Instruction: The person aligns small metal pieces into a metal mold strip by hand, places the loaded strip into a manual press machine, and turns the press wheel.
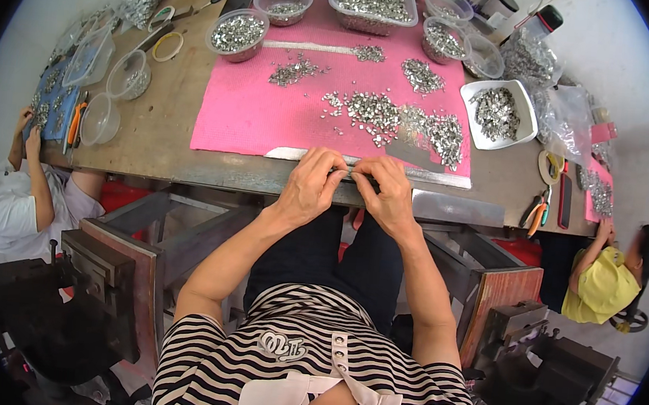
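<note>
My left hand (313, 182) and my right hand (385, 195) meet at the front edge of the workbench, both closed with thumbs and forefingers pinched almost together. Whatever sits between the fingertips is too small to make out. Beneath them runs a silvery strip (442, 178) along the near edge of a pink mat (247, 111). Loose small shiny metal pieces (373, 114) lie heaped on the mat just beyond my hands, with another heap (446, 140) to the right. Smaller heaps, one of them a scatter of metal pieces (296, 70), are farther back.
Tubs of metal pieces, including a round tub (237, 34), a rectangular tub (373, 2) and a white dish (498, 113), ring the mat. Orange-handled pliers (537, 212) lie right; tape rolls (167, 47) lie left. A person (24, 199) works at left, another (603, 281) at right.
</note>
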Motion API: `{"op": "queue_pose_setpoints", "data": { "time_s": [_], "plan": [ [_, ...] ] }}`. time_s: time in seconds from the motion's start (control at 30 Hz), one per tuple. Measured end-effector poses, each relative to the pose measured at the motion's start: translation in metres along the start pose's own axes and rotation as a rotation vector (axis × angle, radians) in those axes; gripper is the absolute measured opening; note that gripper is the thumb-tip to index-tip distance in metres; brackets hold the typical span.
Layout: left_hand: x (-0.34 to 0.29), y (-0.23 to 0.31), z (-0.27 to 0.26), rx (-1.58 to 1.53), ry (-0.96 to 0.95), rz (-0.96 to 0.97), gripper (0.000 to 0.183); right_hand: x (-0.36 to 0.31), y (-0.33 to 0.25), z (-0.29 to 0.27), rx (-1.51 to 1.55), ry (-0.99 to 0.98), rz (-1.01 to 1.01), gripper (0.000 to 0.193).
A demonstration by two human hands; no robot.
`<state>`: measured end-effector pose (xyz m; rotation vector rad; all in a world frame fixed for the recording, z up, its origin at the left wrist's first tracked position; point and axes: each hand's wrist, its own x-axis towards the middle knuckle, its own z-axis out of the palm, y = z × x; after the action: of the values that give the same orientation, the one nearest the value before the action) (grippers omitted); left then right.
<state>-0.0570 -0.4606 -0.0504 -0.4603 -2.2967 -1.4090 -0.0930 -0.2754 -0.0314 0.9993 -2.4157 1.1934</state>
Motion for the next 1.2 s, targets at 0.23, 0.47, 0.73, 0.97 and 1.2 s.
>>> {"op": "queue_pose_setpoints", "data": {
  "time_s": [0.23, 0.47, 0.73, 0.97, 1.2],
  "plan": [
    [0.003, 0.007, -0.004, 0.152, 0.003, 0.112, 0.014, 0.0, -0.002, 0.002, -0.101, 0.026, -0.055, 0.016],
    [-0.008, 0.003, -0.004, 0.301, 0.06, 0.205, 0.014, 0.0, -0.003, 0.002, -0.188, 0.019, -0.143, 0.019],
    [0.027, -0.024, -0.028, 0.338, 0.114, 0.111, 0.008, 0.007, 0.0, -0.006, -0.21, -0.072, -0.227, 0.016],
    [0.073, -0.078, -0.063, 0.631, 0.176, 0.019, 0.01, 0.019, 0.004, -0.014, -0.117, -0.223, -0.201, 0.012],
    [0.08, -0.081, -0.046, 0.772, 0.139, 0.025, 0.01, 0.073, 0.02, 0.035, -0.298, -0.107, 0.007, 0.016]
  ]
}}
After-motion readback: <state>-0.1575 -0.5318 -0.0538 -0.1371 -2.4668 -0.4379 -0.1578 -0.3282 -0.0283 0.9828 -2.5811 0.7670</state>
